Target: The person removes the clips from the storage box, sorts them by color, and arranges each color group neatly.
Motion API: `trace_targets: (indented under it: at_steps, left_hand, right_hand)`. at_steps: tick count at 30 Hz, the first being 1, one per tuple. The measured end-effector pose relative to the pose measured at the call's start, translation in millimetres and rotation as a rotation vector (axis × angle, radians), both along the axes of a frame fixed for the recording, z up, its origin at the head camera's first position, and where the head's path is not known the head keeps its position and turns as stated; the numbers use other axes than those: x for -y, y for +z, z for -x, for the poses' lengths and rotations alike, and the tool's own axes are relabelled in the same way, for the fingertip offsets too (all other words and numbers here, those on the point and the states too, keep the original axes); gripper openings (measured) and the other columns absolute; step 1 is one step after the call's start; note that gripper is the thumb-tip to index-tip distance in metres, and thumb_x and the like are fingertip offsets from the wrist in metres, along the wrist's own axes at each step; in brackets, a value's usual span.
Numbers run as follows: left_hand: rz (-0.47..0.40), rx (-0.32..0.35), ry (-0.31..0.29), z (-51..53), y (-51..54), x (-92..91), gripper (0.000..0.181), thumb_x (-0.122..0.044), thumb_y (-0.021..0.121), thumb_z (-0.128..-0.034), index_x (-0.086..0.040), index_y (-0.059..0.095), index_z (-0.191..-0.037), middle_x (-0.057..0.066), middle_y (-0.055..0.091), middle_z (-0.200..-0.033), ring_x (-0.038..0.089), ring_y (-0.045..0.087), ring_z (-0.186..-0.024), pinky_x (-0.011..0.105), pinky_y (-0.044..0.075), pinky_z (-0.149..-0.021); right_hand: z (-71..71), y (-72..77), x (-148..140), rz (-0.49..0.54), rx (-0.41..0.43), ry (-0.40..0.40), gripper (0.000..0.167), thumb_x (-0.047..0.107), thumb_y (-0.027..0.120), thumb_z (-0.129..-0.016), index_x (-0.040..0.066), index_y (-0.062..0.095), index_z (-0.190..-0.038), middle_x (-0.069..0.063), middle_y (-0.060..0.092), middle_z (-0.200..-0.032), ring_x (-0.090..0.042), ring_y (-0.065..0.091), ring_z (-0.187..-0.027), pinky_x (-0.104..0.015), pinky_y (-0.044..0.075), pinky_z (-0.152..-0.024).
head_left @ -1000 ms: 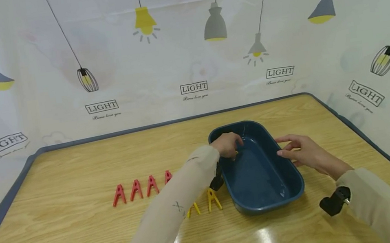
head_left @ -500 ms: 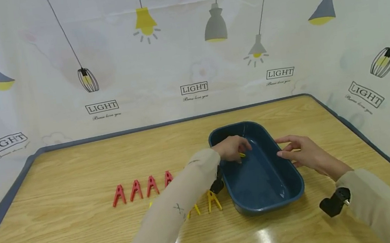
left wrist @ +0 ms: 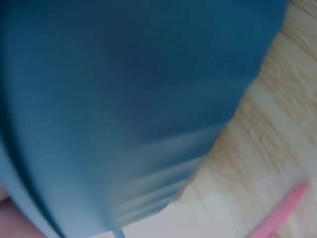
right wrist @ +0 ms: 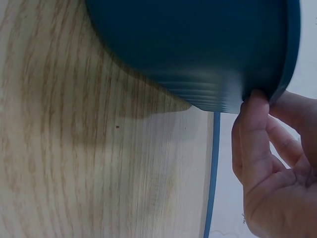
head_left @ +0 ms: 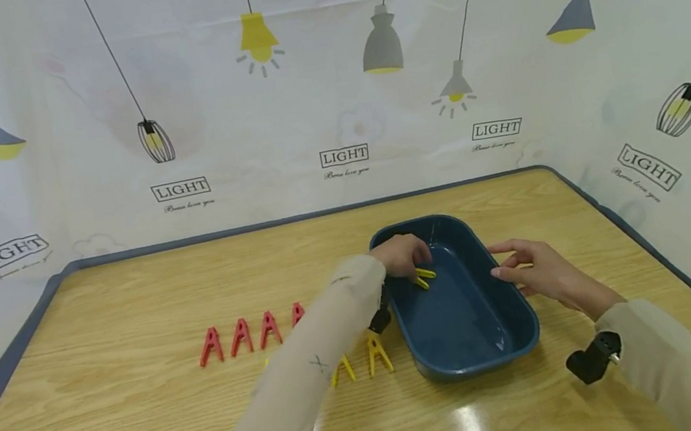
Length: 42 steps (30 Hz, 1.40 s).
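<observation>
My left hand (head_left: pixel 402 255) reaches over the left rim into a dark blue basin (head_left: pixel 460 313), fingers pointing down. A yellow clothespin (head_left: pixel 424 275) sticks out from beneath those fingers; its head is hidden, so I cannot tell whether they pinch it. On the opposite side, my right hand (head_left: pixel 539 270) holds the basin's rim between thumb and fingers, as the right wrist view shows with that hand (right wrist: pixel 277 173) at the basin wall (right wrist: pixel 198 49). Left of the basin are a row of red clothespins (head_left: pixel 240 336) and yellow clothespins (head_left: pixel 378 355), partly covered by my left forearm.
A wooden table (head_left: pixel 113 392) carries everything, and a printed curtain (head_left: pixel 279 108) stands around its back and sides. In the left wrist view, the basin's outer wall (left wrist: pixel 124 109) fills much of the picture, with a pinkish-red clothespin (left wrist: pixel 280 213) at lower right.
My left hand shifted right inside the basin, then back left. More of the yellow clothespin shows beneath it now. My right hand and the basin have stayed put.
</observation>
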<state>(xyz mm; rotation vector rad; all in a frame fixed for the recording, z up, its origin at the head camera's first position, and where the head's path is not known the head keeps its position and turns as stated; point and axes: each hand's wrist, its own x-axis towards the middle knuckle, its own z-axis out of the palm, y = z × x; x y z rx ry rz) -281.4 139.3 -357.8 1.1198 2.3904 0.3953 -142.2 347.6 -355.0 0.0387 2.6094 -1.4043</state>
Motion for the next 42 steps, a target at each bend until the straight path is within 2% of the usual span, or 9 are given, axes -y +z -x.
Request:
trace_targets:
  at_steps: [7,15,22,28,33,37,42]
  left_hand:
    - [0.008,0.017,-0.008,-3.9,-4.1,-2.3,0.029,0.001,0.064,-0.0779,-0.012,0.065,-0.104,0.002,0.06,-0.095,0.013,0.055,-0.085,0.02,0.045,-0.066]
    - [-0.066,0.109,-0.062,-5.2,-13.2,-5.6,0.031,0.002,0.063,-0.0788,-0.01,0.065,-0.106,0.003,0.062,-0.105,0.012,0.056,-0.095,0.018,0.045,-0.072]
    - [-0.077,0.168,0.019,-6.2,-7.2,-4.4,0.035,0.001,0.066,-0.0767,-0.011,0.063,-0.109,0.005,0.059,-0.109,0.014,0.053,-0.1,0.019,0.045,-0.073]
    - [-0.079,0.158,0.044,-3.8,-8.8,-6.5,0.034,0.003,0.067,-0.0744,-0.009,0.064,-0.106,0.004,0.061,-0.105,0.013,0.055,-0.095,0.018,0.045,-0.071]
    - [-0.081,0.138,0.059,-3.4,-11.0,-8.6,0.027,0.003,0.067,-0.0748,-0.008,0.067,-0.099,0.003,0.063,-0.097,0.012,0.057,-0.087,0.018,0.046,-0.068]
    - [-0.081,0.119,0.057,-4.7,-11.7,-9.2,0.019,0.001,0.066,-0.0764,-0.008,0.068,-0.093,0.002,0.063,-0.091,0.012,0.057,-0.081,0.019,0.046,-0.066]
    - [-0.084,0.08,0.028,-6.2,-9.7,-9.4,0.014,-0.003,0.066,-0.078,-0.009,0.068,-0.091,0.0,0.063,-0.088,0.01,0.056,-0.078,0.018,0.045,-0.065]
  right_hand:
    - [1.5,-2.1,0.6,0.009,0.002,0.002,0.058,0.029,0.057,-0.087,0.003,0.035,-0.134,-0.018,0.054,-0.102,-0.025,0.055,-0.088,-0.038,0.049,-0.068]
    - [1.0,-4.5,0.9,0.012,0.009,-0.008,0.057,0.028,0.056,-0.087,0.003,0.035,-0.134,-0.018,0.054,-0.101,-0.025,0.056,-0.087,-0.039,0.049,-0.069]
    - [0.5,-4.0,0.1,0.01,0.007,-0.014,0.057,0.028,0.056,-0.087,0.004,0.035,-0.134,-0.018,0.054,-0.102,-0.025,0.055,-0.087,-0.038,0.049,-0.069]
    - [0.6,-2.5,-0.9,0.009,0.008,-0.014,0.056,0.027,0.056,-0.088,0.004,0.035,-0.134,-0.018,0.054,-0.102,-0.024,0.055,-0.087,-0.039,0.049,-0.069]
    - [0.7,-1.6,-1.3,0.007,0.007,-0.019,0.057,0.027,0.056,-0.087,0.004,0.035,-0.134,-0.018,0.054,-0.102,-0.024,0.056,-0.086,-0.038,0.05,-0.069]
    - [0.6,-1.0,-1.0,0.012,0.004,-0.018,0.057,0.027,0.056,-0.087,0.003,0.035,-0.134,-0.018,0.054,-0.101,-0.024,0.055,-0.084,-0.037,0.05,-0.068]
    - [0.9,-1.2,-1.4,0.017,0.001,-0.016,0.056,0.026,0.057,-0.087,0.002,0.035,-0.134,-0.018,0.054,-0.101,-0.024,0.055,-0.083,-0.037,0.05,-0.067]
